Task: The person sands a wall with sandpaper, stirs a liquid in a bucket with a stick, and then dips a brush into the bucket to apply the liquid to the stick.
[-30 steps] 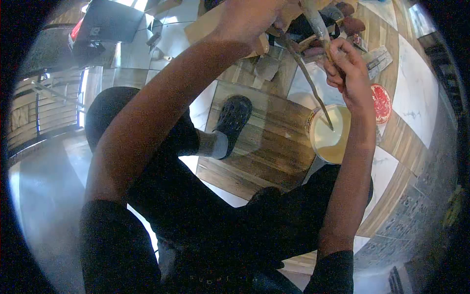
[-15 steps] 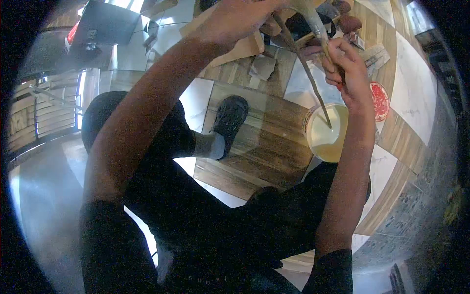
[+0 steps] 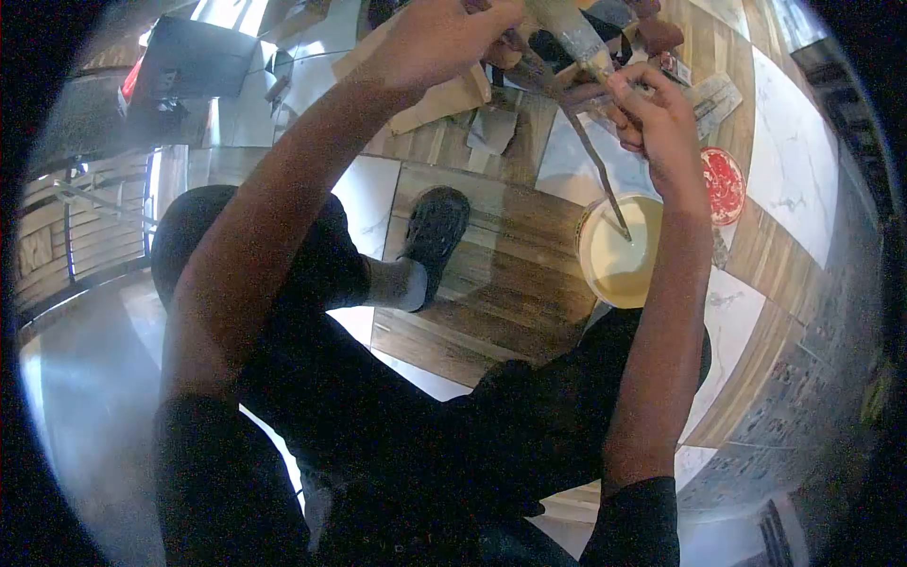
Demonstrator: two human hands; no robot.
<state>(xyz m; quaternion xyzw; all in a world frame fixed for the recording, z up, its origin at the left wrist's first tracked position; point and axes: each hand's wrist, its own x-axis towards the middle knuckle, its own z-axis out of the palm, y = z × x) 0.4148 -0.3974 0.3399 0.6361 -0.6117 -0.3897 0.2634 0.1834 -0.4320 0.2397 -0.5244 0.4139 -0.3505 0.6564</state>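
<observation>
At the top of the view, my left hand (image 3: 444,38) is closed around the upper end of a long thin stick (image 3: 593,156). The stick slants down to the right, and its lower tip stands in pale cream liquid inside a round bucket (image 3: 584,260). My right hand (image 3: 657,118) grips the handle of a paintbrush (image 3: 578,36) with a whitish, smeared head pointing up and left. The brush head crosses close to the stick's upper part, and its far end runs out at the top edge. My right forearm hides the bucket's right side.
A red, white-smeared round lid (image 3: 724,186) lies right of the bucket. Beyond my hands are cardboard (image 3: 439,104), a grey flat piece (image 3: 492,129) and clutter. My shoe (image 3: 438,231) rests on the wood-and-marble patterned floor (image 3: 510,274). A dark box (image 3: 203,57) stands upper left.
The paintbrush has tilted further left in my right hand. My left hand has shifted slightly left with the stick's upper end. The whole view has moved a little.
</observation>
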